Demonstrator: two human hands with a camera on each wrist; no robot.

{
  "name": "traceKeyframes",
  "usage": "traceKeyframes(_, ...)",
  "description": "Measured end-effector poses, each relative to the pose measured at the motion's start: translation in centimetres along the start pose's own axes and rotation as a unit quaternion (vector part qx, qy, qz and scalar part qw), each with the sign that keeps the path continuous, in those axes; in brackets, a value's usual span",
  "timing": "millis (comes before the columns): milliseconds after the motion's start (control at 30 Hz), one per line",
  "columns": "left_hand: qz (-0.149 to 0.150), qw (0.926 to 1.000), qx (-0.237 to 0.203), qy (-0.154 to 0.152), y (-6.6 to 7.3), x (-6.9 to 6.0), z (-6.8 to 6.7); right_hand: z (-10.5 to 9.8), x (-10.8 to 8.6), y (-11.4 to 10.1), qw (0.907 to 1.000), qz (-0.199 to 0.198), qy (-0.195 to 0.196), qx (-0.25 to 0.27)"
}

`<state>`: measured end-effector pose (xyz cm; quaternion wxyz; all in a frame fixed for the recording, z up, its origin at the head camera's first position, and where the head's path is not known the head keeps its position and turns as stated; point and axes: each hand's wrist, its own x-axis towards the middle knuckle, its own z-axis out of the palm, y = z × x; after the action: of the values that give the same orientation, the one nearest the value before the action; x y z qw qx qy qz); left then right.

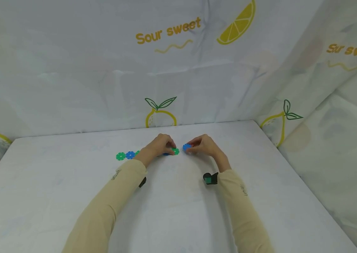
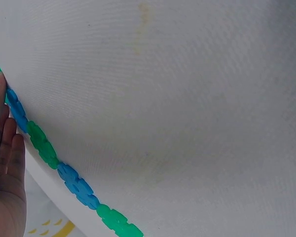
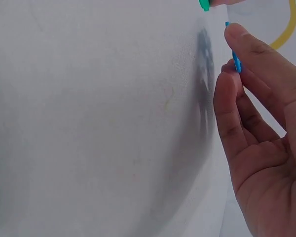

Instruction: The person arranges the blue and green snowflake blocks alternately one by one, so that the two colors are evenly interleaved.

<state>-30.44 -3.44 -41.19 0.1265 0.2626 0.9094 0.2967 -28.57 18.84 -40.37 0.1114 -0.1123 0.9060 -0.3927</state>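
Observation:
A row of notched plastic discs, green and blue by turns, lies joined across the white table. Its left end shows a green disc (image 1: 120,156) beside a blue disc (image 1: 130,155); my left hand (image 1: 158,145) hides part of the row. At the right end, that hand's thumb and fingers pinch a green disc (image 1: 176,151). Just to the right, my right hand (image 1: 207,145) pinches a separate blue disc (image 1: 186,147) between thumb and fingers. In the right wrist view, this blue disc (image 3: 236,61) appears edge-on, a small gap from the green disc (image 3: 204,4).
Behind the white table (image 1: 178,218) hangs a pale cloth (image 1: 96,98) printed with lemons and lettering, and more of it hangs at the right side. The table's back edge runs a short way beyond the hands. A dark strap device (image 1: 210,179) sits at the right wrist.

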Motion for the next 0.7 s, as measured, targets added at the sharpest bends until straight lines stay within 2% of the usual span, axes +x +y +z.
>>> traceKeyframes(167,-0.002,1.0,-0.001,0.0,0.0,0.0,0.0,0.4,-0.1,0.0,0.9999,0.01,0.002,0.008)
traceKeyframes(533,-0.008,1.0,-0.004,0.0,0.0,0.0,-0.1,1.2,0.3,-0.2,0.9991,-0.016,-0.001,-0.039)
traceKeyframes(700,-0.006,1.0,-0.006,-0.002,0.1,0.0,0.0,0.8,0.1,-0.3,0.9991,-0.011,-0.011,-0.039)
